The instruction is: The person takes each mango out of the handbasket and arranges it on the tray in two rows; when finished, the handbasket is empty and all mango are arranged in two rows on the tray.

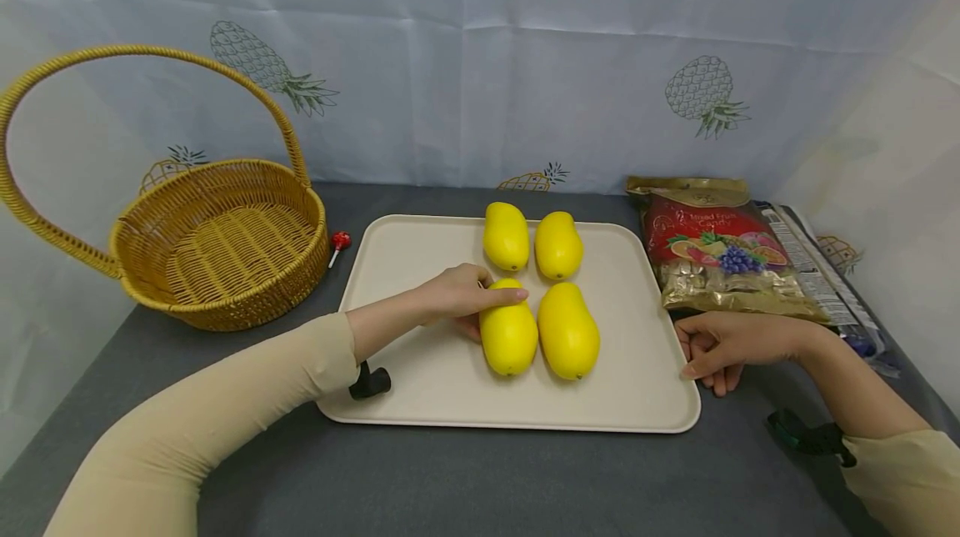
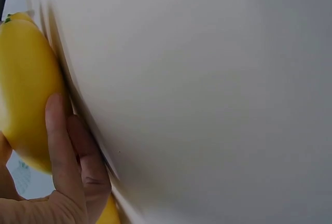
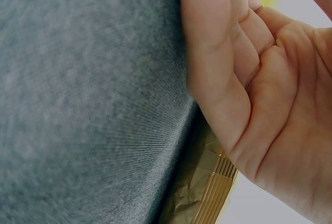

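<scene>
My left hand [image 1: 468,295] grips the near-left yellow mango [image 1: 510,341], its thumb across the top and its fingers along the left side. In the left wrist view, two fingers [image 2: 65,146] lie against the mango's skin, which has a green stem spot at one end. The mango rests on a cream tray [image 1: 420,270] beside three more: one near-right mango [image 1: 568,333] and two far ones [image 1: 506,237]. At the tray's right edge, my right hand [image 1: 731,345] holds the rim with the thumb on it and the other fingers curled; the right wrist view shows those curled fingers.
A wicker basket [image 1: 217,295] with a tall handle stands at the left, holding nothing. A red lollipop [image 1: 340,242] lies between it and the tray. A red and gold candy bag [image 1: 720,241] lies on other packaging [image 1: 817,270] at the right. A pineapple-print curtain [image 1: 465,103] hangs behind.
</scene>
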Demonstrator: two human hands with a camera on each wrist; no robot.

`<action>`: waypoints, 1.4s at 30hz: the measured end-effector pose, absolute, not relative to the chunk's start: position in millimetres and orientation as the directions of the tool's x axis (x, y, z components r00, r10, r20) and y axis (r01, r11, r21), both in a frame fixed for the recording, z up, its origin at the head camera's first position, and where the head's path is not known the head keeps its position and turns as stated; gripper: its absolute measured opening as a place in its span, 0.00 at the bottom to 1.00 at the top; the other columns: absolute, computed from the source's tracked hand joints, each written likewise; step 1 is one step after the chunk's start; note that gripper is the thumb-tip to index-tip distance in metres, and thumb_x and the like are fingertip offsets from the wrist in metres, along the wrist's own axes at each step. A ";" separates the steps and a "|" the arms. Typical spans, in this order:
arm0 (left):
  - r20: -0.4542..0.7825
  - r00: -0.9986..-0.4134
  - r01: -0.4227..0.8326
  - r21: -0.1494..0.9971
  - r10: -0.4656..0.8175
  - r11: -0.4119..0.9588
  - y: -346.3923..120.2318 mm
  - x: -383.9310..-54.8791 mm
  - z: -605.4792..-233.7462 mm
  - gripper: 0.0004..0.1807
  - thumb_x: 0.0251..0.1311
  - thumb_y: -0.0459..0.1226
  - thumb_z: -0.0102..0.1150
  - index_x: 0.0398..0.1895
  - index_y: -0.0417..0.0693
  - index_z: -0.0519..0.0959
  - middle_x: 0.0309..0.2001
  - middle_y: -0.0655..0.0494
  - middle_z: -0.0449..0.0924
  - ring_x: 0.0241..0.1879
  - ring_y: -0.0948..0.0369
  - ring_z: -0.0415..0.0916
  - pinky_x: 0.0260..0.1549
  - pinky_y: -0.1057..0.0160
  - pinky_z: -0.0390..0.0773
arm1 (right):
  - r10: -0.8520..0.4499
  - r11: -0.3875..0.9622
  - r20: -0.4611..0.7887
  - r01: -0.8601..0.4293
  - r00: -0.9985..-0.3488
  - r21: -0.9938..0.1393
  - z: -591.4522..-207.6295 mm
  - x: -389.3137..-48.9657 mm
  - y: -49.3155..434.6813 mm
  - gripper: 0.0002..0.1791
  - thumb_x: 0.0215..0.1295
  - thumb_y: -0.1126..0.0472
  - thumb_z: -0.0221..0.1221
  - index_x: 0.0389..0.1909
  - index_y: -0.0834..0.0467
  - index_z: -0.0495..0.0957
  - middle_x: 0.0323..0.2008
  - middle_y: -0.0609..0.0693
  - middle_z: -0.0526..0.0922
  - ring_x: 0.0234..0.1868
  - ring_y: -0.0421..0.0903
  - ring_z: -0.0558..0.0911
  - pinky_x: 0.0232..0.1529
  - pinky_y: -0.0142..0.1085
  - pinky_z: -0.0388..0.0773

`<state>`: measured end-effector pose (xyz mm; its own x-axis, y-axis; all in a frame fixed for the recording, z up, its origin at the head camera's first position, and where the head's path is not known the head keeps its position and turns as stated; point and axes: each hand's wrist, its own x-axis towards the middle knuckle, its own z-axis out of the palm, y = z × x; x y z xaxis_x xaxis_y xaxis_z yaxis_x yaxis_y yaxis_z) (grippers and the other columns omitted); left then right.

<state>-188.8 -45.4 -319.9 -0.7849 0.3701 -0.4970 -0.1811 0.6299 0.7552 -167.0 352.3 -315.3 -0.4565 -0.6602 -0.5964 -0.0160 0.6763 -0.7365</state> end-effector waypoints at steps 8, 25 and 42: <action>-0.496 -0.782 -0.162 0.748 0.379 0.644 -47.6 -187.8 -318.8 0.32 0.58 0.63 0.60 0.43 0.42 0.72 0.40 0.48 0.77 0.21 0.58 0.83 0.27 0.64 0.85 | -0.665 0.670 -0.596 -0.007 -0.451 -0.742 -315.8 -166.7 352.7 0.10 0.74 0.61 0.53 0.41 0.67 0.70 0.27 0.45 0.82 0.26 0.38 0.85 0.28 0.37 0.85; -0.493 -0.791 -0.128 0.713 0.362 0.689 -51.5 -185.5 -312.9 0.33 0.59 0.63 0.59 0.46 0.42 0.70 0.43 0.46 0.78 0.23 0.56 0.83 0.26 0.63 0.86 | -0.656 0.679 -0.602 -0.008 -0.456 -0.734 -316.6 -167.5 353.6 0.10 0.73 0.60 0.53 0.41 0.66 0.70 0.27 0.46 0.82 0.26 0.39 0.85 0.28 0.37 0.85; -0.413 -0.853 0.017 0.590 0.320 0.807 -76.0 -185.5 -298.0 0.42 0.63 0.66 0.49 0.65 0.43 0.64 0.40 0.46 0.82 0.30 0.57 0.80 0.36 0.64 0.78 | -0.574 0.750 -0.635 -0.021 -0.516 -0.661 -302.5 -157.9 342.0 0.13 0.72 0.56 0.56 0.38 0.63 0.70 0.28 0.54 0.81 0.25 0.45 0.83 0.25 0.37 0.82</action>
<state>-185.5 -76.0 -298.0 -0.8530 0.3196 -0.4126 0.0173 0.8074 0.5898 -157.9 342.0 -302.5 -0.5164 -0.5741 -0.6354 -0.0208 0.7502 -0.6609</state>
